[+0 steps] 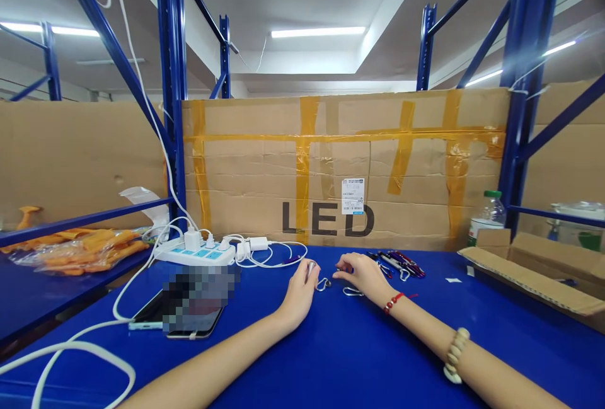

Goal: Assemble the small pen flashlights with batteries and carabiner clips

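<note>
My left hand (301,284) is closed around a slim, silvery pen-like piece (311,266), most of it hidden by the fingers. Just right of those fingertips is a metal carabiner-style clip (324,284); whether it joins the held piece I cannot tell. Thumb and fingers of my right hand (362,275) pinch a small dark piece (337,270) too small to name. Below that hand, another silver clip (353,292) lies on the blue tabletop (340,352). Beyond my right wrist lie several pen-like pieces (401,264) in purple, red, black and silver, some with metal clips.
To the left are a white power strip (196,251) with plugs and cables, and phones (196,321) lying flat. An open cardboard box (534,276) and a bottle (488,217) stand at the right. A large cardboard sheet (255,176) closes off the back between blue posts.
</note>
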Demonstrator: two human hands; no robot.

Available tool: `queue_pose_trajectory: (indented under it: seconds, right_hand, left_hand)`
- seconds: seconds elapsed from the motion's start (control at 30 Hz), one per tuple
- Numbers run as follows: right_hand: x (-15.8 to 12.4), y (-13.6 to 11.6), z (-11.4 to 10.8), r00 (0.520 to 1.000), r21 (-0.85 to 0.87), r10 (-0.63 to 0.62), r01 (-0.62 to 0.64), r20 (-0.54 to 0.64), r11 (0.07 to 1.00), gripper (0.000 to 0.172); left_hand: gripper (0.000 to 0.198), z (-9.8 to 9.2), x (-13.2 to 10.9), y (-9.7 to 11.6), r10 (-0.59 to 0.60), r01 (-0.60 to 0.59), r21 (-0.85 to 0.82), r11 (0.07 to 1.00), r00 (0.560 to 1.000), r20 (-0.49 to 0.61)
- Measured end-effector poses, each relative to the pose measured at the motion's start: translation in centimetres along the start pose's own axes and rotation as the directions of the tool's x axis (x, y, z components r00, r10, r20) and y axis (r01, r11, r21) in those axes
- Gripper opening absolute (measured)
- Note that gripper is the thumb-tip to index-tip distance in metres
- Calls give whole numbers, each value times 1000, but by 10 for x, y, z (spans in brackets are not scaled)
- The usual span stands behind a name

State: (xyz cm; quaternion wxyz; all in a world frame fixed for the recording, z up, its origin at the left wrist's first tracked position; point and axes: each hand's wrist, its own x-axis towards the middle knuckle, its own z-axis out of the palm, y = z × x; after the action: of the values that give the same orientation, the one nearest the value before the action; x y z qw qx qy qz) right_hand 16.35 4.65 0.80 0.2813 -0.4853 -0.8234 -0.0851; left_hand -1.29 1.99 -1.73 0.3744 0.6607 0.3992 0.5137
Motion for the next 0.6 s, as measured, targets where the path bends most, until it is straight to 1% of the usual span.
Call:
queue_pose_trajectory:
  seconds: [0.1, 0.2, 0.3, 0.4, 0.5, 0.6]
  right_hand:
    - [0, -5, -5, 999, 81, 19, -16, -43, 997, 16]
    - [2, -14, -9, 998, 162, 12, -3, -56, 987, 18]
    - [3, -21, -10, 996, 206, -86, 92, -37, 974, 17]
    - [-2, -22, -9, 986, 251, -167, 161, 3, 955, 15]
    - [-10, -18, -9, 980, 295, -196, 180, 26, 938, 22]
    - [-19, -12, -9, 985, 326, -171, 150, 36, 933, 24]
  left_hand:
    - [28, 0, 2, -2, 17, -17, -8, 1000, 1000, -26]
    - [33, 1, 3, -3, -18, 18, 5, 1000, 999, -29]
    - [36, 0, 5, -4, -18, 19, 30, 999, 1000, -21]
    - [37, 0, 5, -2, 28, -27, 63, 998, 999, -17]
    - [38, -1, 4, 2, 54, -57, 96, 994, 998, 36]
    - [42, 1, 2, 7, 49, -63, 127, 990, 993, 109]
